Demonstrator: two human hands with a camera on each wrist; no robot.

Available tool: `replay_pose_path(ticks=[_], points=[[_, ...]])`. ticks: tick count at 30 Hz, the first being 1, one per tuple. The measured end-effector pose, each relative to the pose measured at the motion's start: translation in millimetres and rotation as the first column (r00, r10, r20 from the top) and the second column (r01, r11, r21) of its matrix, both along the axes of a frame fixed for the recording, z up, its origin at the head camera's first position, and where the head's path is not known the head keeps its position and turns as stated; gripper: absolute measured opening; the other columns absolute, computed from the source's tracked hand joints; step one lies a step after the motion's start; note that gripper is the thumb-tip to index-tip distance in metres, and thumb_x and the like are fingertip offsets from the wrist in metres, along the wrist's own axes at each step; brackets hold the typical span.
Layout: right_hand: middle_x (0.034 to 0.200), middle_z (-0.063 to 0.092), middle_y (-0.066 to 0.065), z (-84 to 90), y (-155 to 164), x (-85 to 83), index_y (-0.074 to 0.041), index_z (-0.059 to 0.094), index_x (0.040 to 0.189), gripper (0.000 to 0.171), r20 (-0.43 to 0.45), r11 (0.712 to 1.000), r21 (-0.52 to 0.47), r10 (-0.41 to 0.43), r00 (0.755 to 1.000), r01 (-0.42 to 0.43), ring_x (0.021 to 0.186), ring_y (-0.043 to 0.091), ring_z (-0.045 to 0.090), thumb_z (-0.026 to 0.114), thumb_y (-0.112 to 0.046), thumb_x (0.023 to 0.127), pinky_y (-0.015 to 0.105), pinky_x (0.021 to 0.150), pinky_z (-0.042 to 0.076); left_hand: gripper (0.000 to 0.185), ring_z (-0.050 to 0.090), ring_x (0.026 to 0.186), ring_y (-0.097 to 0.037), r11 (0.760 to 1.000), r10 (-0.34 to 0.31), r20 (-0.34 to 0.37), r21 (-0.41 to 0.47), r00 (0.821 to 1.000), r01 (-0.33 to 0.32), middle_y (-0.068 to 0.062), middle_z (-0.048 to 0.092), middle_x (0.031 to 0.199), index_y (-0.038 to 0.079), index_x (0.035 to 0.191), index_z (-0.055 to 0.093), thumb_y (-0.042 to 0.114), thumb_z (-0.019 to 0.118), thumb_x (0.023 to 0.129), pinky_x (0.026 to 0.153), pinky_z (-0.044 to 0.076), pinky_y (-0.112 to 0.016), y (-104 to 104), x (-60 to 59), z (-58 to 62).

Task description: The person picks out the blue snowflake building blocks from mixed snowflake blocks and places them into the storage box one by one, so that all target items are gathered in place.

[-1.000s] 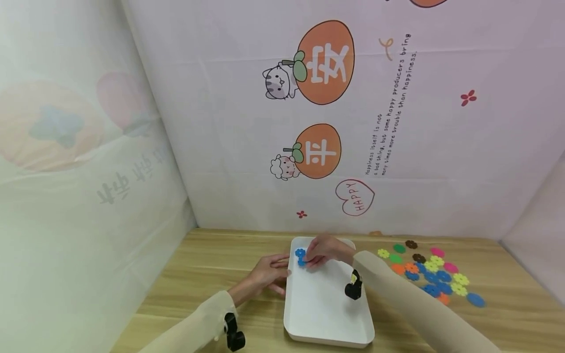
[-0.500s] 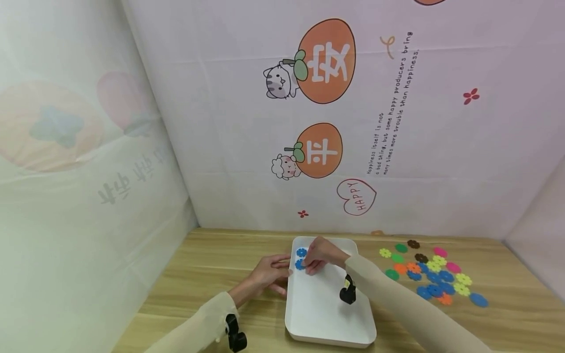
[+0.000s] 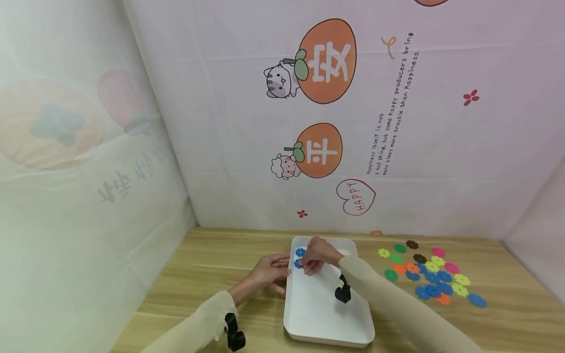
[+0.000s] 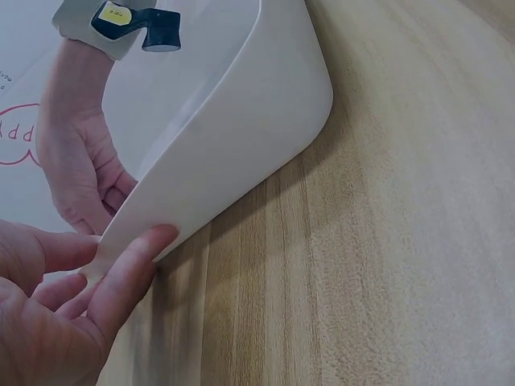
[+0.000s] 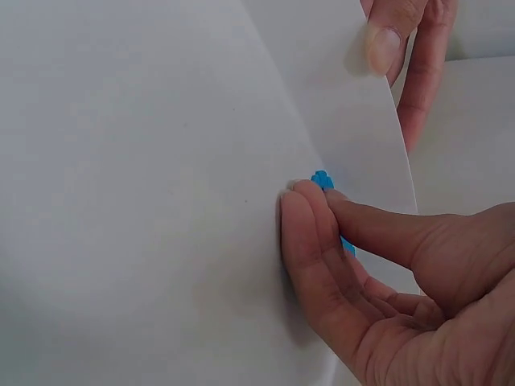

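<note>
My left hand (image 3: 267, 273) holds the left wall of a white tray (image 3: 326, 314). In the left wrist view, the thumb of that hand (image 4: 72, 297) lies over the rim and the other fingers are against the outside. Inside the tray, near its far left corner, lies a blue flower-shaped plastic disc (image 3: 300, 252). Just nearer is a second blue disc (image 3: 297, 264), pinched by my right hand (image 3: 319, 253). The right wrist view shows the right thumb and fingers on this blue disc (image 5: 322, 178), covering most of it.
Right of the tray, loose discs in blue, yellow, green, orange, pink and brown are scattered on the wooden table (image 3: 220, 255), some overlapping. A printed white cloth (image 3: 247, 196) hangs behind, with another cloth wall (image 3: 145, 220) at the left.
The second blue disc has shifted slightly nearer and left, lining up with the first. My right forearm has moved left, uncovering a green disc. The left hand keeps its place on the tray.
</note>
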State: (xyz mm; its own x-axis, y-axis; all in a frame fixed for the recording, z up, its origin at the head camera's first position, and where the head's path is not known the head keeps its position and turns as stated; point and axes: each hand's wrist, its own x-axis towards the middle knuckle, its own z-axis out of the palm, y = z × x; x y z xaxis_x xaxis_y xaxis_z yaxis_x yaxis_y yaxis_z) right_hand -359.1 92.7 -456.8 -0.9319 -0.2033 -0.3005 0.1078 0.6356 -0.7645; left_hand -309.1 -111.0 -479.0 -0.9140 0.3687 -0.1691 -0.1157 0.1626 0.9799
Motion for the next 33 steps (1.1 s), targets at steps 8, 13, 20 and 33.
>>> replay_pose_path(ticks=[8, 13, 20, 33], points=[[0.074, 0.076, 0.016, -1.3, -0.8, -3.7, 0.005, 0.073, 0.084, 0.019, 0.014, 1.0, 0.015, 0.018, 1.0, -0.018, 0.064, 0.023, 0.077, 0.079, -0.01, 0.093, 0.033, 0.066, 0.069, 0.059, 0.073, 0.11, -0.039, 1.0, -0.007, -0.009, -0.005, 1.0, 0.007, -0.029, 0.058, 0.147, -0.001, 0.154, 0.048, 0.004, 0.068, 0.099, 0.061, 0.069, -0.038, -2.2, -0.2, -1.8], [0.081, 0.076, 0.017, 6.7, 7.4, -6.2, 0.005, 0.072, 0.093, 0.021, 0.048, 0.995, 0.0, 0.098, 0.994, -0.098, 0.069, 0.026, 0.078, 0.077, -0.015, 0.096, 0.035, 0.07, 0.069, 0.059, 0.073, 0.111, -0.04, 1.0, 0.002, -0.014, 0.004, 1.0, -0.002, -0.029, 0.058, 0.147, -0.002, 0.153, 0.048, 0.003, 0.068, 0.098, 0.06, 0.068, -0.038, -0.4, -0.7, -3.0], [0.095, 0.074, 0.02, 27.4, 33.6, -9.6, 0.003, 0.067, 0.105, 0.021, 0.045, 0.994, 0.012, 0.11, 0.993, -0.111, 0.08, 0.03, 0.076, 0.074, -0.015, 0.097, 0.036, 0.072, 0.069, 0.059, 0.072, 0.111, -0.038, 1.0, 0.009, -0.025, -0.006, 1.0, -0.009, -0.028, 0.058, 0.147, -0.002, 0.152, 0.049, 0.002, 0.068, 0.097, 0.057, 0.067, -0.035, 3.2, -0.9, -0.7], [0.109, 0.07, 0.029, 45.8, 89.6, -9.8, 0.009, 0.064, 0.114, 0.023, 0.004, 0.985, -0.093, 0.144, 0.99, -0.143, 0.09, 0.038, 0.075, 0.066, -0.011, 0.102, 0.045, 0.078, 0.07, 0.057, 0.066, 0.124, -0.041, 1.0, -0.002, -0.037, 0.006, 0.999, 0.002, -0.03, 0.054, 0.149, -0.005, 0.153, 0.047, 0.001, 0.065, 0.099, 0.061, 0.069, -0.037, 2.8, 1.3, -1.8]])
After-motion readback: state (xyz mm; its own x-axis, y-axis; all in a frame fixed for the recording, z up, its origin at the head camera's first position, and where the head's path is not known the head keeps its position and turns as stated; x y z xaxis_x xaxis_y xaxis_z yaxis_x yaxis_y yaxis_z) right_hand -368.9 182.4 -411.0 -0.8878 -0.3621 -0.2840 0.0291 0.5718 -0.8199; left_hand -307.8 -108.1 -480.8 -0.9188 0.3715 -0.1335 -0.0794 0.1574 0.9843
